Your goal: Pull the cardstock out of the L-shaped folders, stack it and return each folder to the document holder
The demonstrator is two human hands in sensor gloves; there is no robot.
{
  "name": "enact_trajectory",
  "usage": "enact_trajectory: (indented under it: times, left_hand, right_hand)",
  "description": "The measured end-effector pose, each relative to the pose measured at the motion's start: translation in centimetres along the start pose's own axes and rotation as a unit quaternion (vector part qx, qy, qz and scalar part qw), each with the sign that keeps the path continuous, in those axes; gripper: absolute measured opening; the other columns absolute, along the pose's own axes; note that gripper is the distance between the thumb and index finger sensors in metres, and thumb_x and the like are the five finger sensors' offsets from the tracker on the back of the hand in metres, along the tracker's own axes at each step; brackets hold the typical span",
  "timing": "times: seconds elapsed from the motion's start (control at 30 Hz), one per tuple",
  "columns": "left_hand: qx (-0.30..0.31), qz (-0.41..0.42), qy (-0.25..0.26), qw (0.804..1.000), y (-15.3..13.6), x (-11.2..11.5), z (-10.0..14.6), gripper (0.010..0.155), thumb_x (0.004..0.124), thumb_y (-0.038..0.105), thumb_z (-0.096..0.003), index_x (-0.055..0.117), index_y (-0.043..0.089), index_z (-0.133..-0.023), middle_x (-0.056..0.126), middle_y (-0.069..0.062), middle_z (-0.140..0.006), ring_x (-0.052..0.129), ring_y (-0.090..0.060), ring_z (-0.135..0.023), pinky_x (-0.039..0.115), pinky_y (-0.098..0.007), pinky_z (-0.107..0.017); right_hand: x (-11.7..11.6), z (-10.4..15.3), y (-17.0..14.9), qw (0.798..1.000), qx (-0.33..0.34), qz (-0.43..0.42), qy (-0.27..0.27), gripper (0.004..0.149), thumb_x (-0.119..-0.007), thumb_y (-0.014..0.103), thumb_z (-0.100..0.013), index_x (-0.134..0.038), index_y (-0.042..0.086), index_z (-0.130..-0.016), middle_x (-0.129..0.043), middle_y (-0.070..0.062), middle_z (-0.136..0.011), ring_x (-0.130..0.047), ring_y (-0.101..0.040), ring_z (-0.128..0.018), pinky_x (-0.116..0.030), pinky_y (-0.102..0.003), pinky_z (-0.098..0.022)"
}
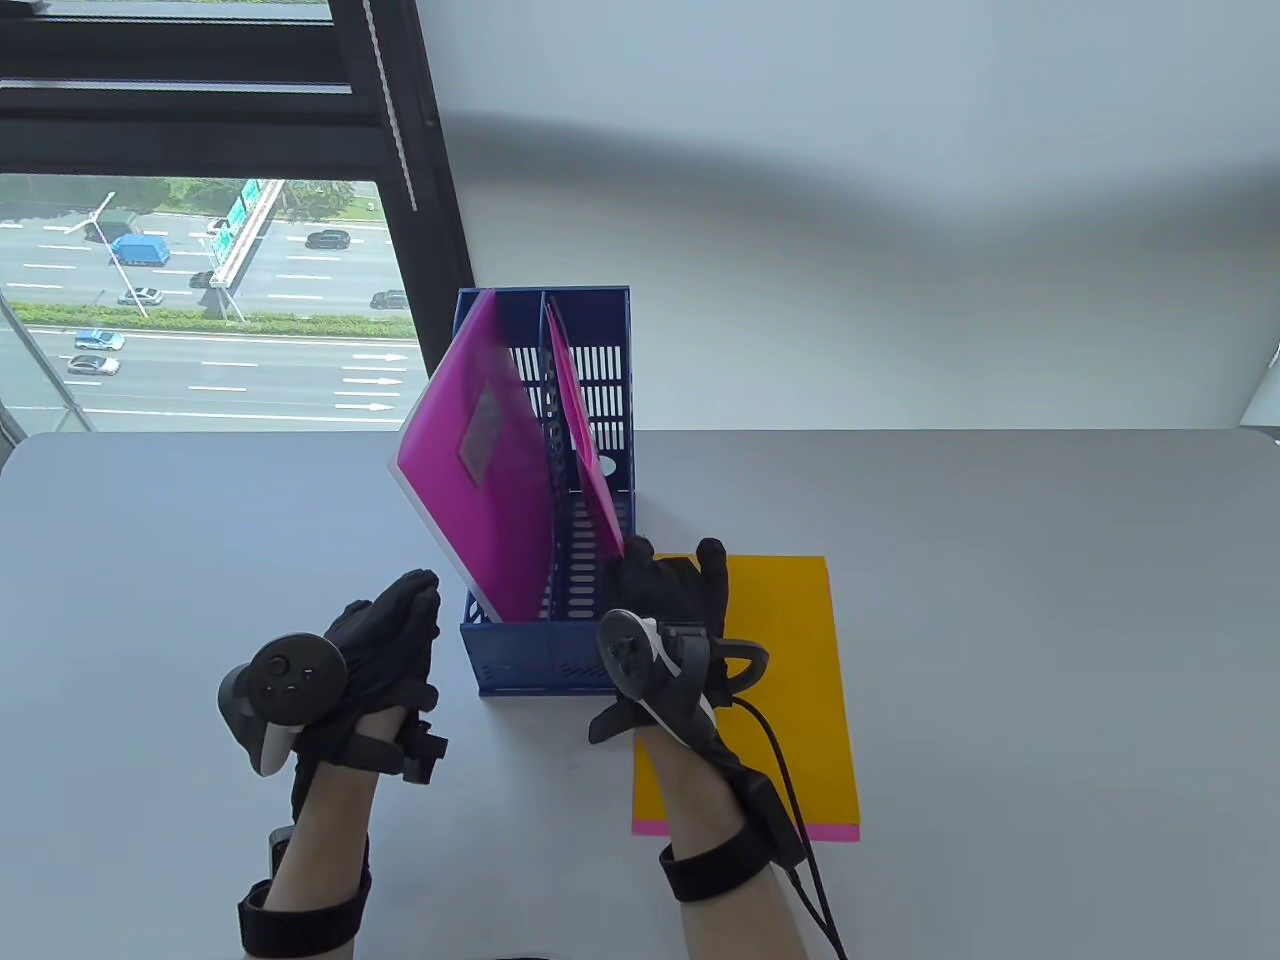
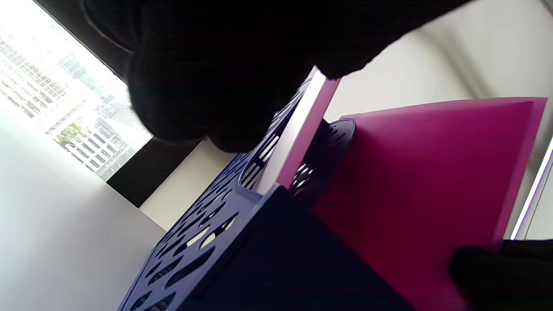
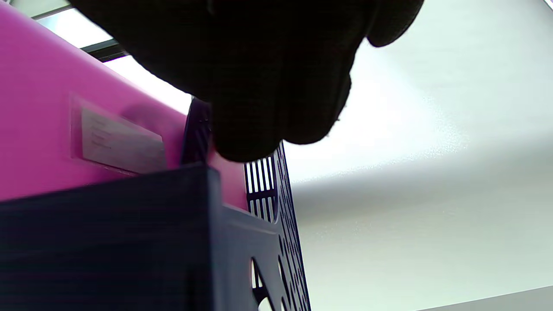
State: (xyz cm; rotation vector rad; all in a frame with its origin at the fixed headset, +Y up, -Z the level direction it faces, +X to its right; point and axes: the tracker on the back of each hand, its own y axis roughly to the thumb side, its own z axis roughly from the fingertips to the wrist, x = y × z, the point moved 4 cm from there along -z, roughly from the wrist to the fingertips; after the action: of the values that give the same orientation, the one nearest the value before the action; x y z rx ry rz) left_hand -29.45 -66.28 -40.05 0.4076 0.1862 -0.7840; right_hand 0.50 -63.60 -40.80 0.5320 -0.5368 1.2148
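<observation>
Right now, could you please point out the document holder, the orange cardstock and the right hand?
document holder [image 1: 535,660]: table view, front wall.
orange cardstock [image 1: 790,680]: table view, bare middle.
right hand [image 1: 665,600]: table view, glove back.

Right hand is sitting at the document holder's near right corner; its fingertips are hiding behind the second folder's lower edge, so the grip is staying unclear. Label on the left folder is blurring past reading. Left hand is blocking its own palm side; contact is not showing. Stack of cardstock is lying partly under the right wrist.
</observation>
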Motion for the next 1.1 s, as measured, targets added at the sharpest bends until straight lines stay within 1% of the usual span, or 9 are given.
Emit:
enact_trajectory:
  times: [0.3, 0.43, 0.57, 0.7, 0.8, 0.9, 0.93, 1.03, 1.1]
  left_hand:
    - [0.018, 0.002, 0.032, 0.999, 1.0, -1.3, 0.2, 0.049, 0.074, 0.042, -0.0593, 0.087, 0.007, -0.092, 0.099, -0.009, -0.067, 0.103, -0.035, -0.047, 0.065, -0.059, -0.067]
    - [0.043, -0.002, 0.067, 0.997, 2.3, -2.6, 0.5, 0.049, 0.074, 0.042, -0.0592, 0.087, 0.008, -0.091, 0.1, -0.009, -0.066, 0.103, -0.034, -0.046, 0.066, -0.059, -0.067]
    - [0.074, -0.006, 0.088, 0.993, 4.0, -3.4, 0.8, 0.048, 0.075, 0.042, -0.0591, 0.088, 0.008, -0.09, 0.1, -0.007, -0.066, 0.103, -0.033, -0.046, 0.066, -0.058, -0.067]
    - [0.121, -0.017, 0.096, 0.988, 6.5, -3.5, 1.2, 0.047, 0.076, 0.043, -0.0591, 0.087, 0.011, -0.092, 0.098, -0.007, -0.071, 0.102, -0.034, -0.053, 0.064, -0.058, -0.069]
    - [0.153, -0.036, 0.076, 0.985, 8.5, -2.5, 1.5, 0.048, 0.077, 0.044, -0.0589, 0.084, 0.015, -0.097, 0.092, -0.007, -0.084, 0.097, -0.036, -0.069, 0.058, -0.06, -0.074]
    - [0.173, -0.051, 0.053, 0.982, 9.9, -1.1, 1.8, 0.055, 0.079, 0.048, -0.058, 0.077, 0.016, -0.103, 0.083, -0.009, -0.097, 0.089, -0.039, -0.084, 0.051, -0.061, -0.077]
    - [0.181, -0.056, 0.034, 0.981, 10.5, -0.1, 1.9, 0.058, 0.08, 0.048, -0.0578, 0.073, 0.016, -0.105, 0.079, -0.01, -0.1, 0.085, -0.04, -0.088, 0.049, -0.061, -0.077]
    - [0.193, -0.072, 0.006, 0.979, 11.3, 1.7, 2.2, 0.063, 0.079, 0.048, -0.0581, 0.067, 0.014, -0.109, 0.074, -0.012, -0.104, 0.08, -0.042, -0.093, 0.046, -0.062, -0.078]
    - [0.193, -0.079, -0.007, 0.978, 11.6, 2.6, 2.3, 0.069, 0.08, 0.05, -0.0573, 0.061, 0.013, -0.111, 0.071, -0.013, -0.106, 0.078, -0.043, -0.094, 0.045, -0.063, -0.078]
  right_hand:
    - [3.3, 0.4, -0.9, 0.997, -0.004, -0.047, -0.065, 0.042, -0.088, 0.048, -0.055, -0.092, 0.015, -0.08, -0.105, 0.009, -0.051, -0.1, -0.01, -0.061, -0.055, -0.047, -0.077]
    - [5.8, 0.3, -0.9, 0.992, -0.004, -0.077, -0.1, 0.041, -0.088, 0.048, -0.055, -0.092, 0.015, -0.079, -0.105, 0.009, -0.05, -0.1, -0.01, -0.061, -0.055, -0.047, -0.077]
    - [7.8, 0.4, -0.6, 0.987, 0.0, -0.095, -0.127, 0.041, -0.088, 0.048, -0.055, -0.092, 0.014, -0.079, -0.105, 0.008, -0.05, -0.1, -0.011, -0.061, -0.055, -0.047, -0.077]
    - [9.5, 0.5, -0.2, 0.983, 0.004, -0.111, -0.149, 0.041, -0.088, 0.048, -0.055, -0.092, 0.014, -0.079, -0.105, 0.008, -0.05, -0.1, -0.011, -0.061, -0.055, -0.047, -0.077]
    - [10.3, 0.6, 0.0, 0.979, 0.003, -0.126, -0.158, 0.042, -0.089, 0.048, -0.055, -0.093, 0.014, -0.078, -0.105, 0.008, -0.05, -0.101, -0.011, -0.061, -0.055, -0.047, -0.077]
    - [10.6, 0.7, 0.3, 0.978, -0.001, -0.144, -0.151, 0.042, -0.089, 0.048, -0.055, -0.093, 0.013, -0.077, -0.105, 0.008, -0.049, -0.101, -0.011, -0.06, -0.055, -0.047, -0.076]
    - [10.6, 0.7, 0.5, 0.978, -0.001, -0.149, -0.147, 0.042, -0.089, 0.048, -0.055, -0.093, 0.013, -0.077, -0.106, 0.008, -0.049, -0.101, -0.011, -0.06, -0.055, -0.047, -0.077]
    - [10.7, 0.7, 0.9, 0.977, -0.002, -0.163, -0.139, 0.042, -0.089, 0.049, -0.055, -0.094, 0.013, -0.077, -0.106, 0.008, -0.048, -0.101, -0.01, -0.059, -0.056, -0.047, -0.076]
    - [10.6, 0.8, 1.2, 0.975, -0.003, -0.179, -0.129, 0.042, -0.089, 0.05, -0.055, -0.093, 0.013, -0.077, -0.106, 0.009, -0.048, -0.101, -0.01, -0.059, -0.056, -0.047, -0.076]
